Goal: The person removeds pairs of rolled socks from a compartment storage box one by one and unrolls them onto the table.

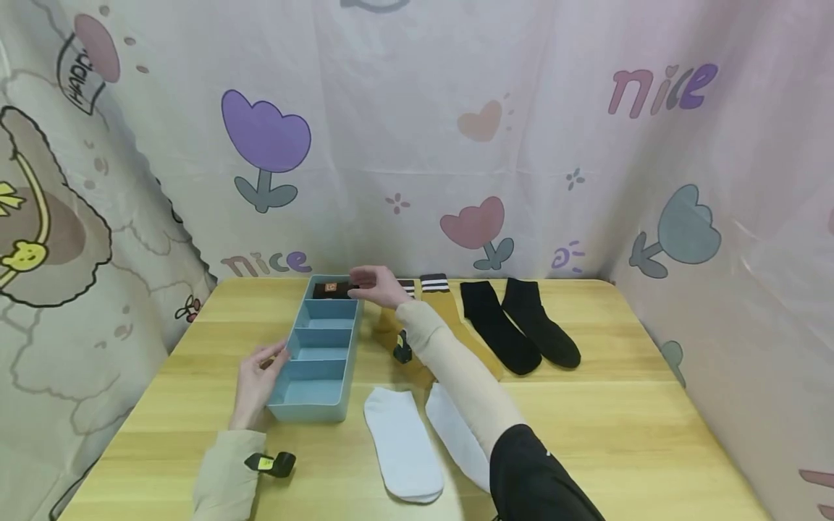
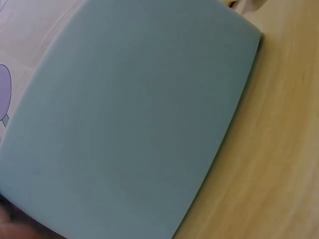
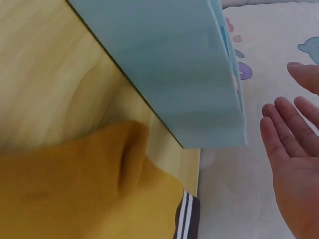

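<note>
A pale blue storage box with a row of compartments stands on the left of the table. A dark brown folded bundle with a small orange patch, apparently a sock, lies in its far compartment. My left hand pinches the box's left rim near the front. Over the far right corner of the box hovers my right hand, with its fingers straight and apart in the right wrist view. Mustard socks with striped dark cuffs lie right of the box, partly hidden under my right arm.
Two black socks lie flat at the back right of the wooden table. White socks lie in front, one partly covered by my right sleeve. A printed curtain hangs behind the table's far edge.
</note>
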Action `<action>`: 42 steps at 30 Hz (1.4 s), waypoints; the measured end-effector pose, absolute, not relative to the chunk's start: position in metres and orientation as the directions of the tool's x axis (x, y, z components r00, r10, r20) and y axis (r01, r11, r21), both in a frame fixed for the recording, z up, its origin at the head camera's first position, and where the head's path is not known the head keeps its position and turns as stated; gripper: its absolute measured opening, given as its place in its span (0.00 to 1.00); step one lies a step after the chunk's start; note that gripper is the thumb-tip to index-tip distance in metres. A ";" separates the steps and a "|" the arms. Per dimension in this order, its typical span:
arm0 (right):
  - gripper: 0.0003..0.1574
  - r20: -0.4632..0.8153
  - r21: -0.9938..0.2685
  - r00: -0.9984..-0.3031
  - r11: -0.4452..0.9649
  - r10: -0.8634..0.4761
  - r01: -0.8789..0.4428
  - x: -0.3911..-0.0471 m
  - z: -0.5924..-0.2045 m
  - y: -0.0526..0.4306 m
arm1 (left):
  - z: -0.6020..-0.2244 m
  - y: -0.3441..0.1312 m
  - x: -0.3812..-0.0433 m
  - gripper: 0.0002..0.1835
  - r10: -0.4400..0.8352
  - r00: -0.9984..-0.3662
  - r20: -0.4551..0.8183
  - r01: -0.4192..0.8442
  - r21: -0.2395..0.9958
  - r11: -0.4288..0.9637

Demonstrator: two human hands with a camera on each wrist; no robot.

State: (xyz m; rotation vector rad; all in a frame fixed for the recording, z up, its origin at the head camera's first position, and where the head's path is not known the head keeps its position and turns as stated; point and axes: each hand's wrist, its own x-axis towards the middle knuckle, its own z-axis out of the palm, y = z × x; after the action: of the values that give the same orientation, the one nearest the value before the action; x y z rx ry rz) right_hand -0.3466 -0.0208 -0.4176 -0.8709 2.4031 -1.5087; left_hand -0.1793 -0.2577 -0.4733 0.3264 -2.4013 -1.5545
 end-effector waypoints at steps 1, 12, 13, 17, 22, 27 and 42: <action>0.32 0.151 -0.868 -0.815 0.320 -0.559 -0.380 -0.348 -0.420 -0.024 | -0.474 -0.257 -0.177 0.19 -0.329 -0.940 0.092 -0.050 0.916 0.398; 0.31 0.110 -0.842 -0.815 0.383 -0.568 -0.381 -0.361 -0.425 -0.049 | -0.474 -0.248 -0.160 0.17 -0.340 -0.934 0.107 -0.031 0.926 0.376; 0.32 0.103 -0.836 -0.811 0.392 -0.576 -0.384 -0.362 -0.426 -0.051 | -0.474 -0.246 -0.158 0.17 -0.346 -0.933 0.103 -0.036 0.927 0.373; 0.32 0.077 -0.819 -0.796 0.417 -0.600 -0.394 -0.365 -0.429 -0.057 | -0.474 -0.240 -0.152 0.17 -0.355 -0.931 0.085 -0.055 0.929 0.365; 0.32 0.043 -0.787 -0.772 0.455 -0.634 -0.417 -0.368 -0.431 -0.065 | -0.476 -0.236 -0.149 0.18 -0.355 -0.933 0.054 -0.078 0.934 0.348; 0.34 0.012 -0.745 -0.751 0.495 -0.660 -0.446 -0.367 -0.429 -0.073 | -0.476 -0.236 -0.146 0.18 -0.372 -0.925 0.072 -0.069 0.933 0.352; 0.32 -0.029 -0.597 -0.739 0.605 -0.673 -0.528 -0.369 -0.429 -0.081 | -0.478 -0.236 -0.145 0.18 -0.381 -0.919 0.103 -0.047 0.930 0.364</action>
State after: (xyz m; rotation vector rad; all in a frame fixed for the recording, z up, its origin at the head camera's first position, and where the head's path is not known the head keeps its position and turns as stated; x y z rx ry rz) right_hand -0.3694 -0.0811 -0.4287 -0.9856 2.5819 -0.8387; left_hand -0.1446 -0.2363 -0.4779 0.3781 -2.3286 -1.5729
